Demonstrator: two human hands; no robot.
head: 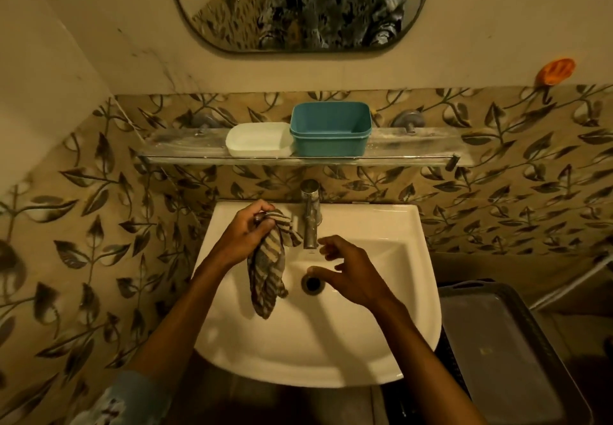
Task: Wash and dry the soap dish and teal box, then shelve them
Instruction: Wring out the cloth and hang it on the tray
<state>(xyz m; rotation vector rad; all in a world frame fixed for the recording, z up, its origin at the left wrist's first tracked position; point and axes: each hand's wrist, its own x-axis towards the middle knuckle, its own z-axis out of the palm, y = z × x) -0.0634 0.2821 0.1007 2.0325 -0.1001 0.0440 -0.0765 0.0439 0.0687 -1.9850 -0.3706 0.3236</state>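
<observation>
We record two forearms reaching in over the white sink (298,351), and a dark grey container (497,341) stands just beside the basin on the right. The right hand (355,278) hovers above the drain (311,284). Its fingers are spread and loosely bent, and they grip nothing. The left hand (245,232) is at the back left of the basin. Its fingers are curled round the top of a striped cloth (268,275), and the rest of the cloth hangs down into the bowl. The tap (311,215) stands at the rear rim, between the two hands, and the cloth's upper fold lies just beside its spout.

Farther back, a glass shelf (185,146) runs along the leaf-patterned tiles above the tap. On it we find the white soap dish (257,139) and the teal box (330,129). Both are upright with the open side up, and they touch side by side, the dish on the left. Both lie well apart from the fingers of either hand, and neither hand touches them. Above the shelf hangs a mirror (298,3), and an orange holder (555,71) is fixed to the wall at the upper right
</observation>
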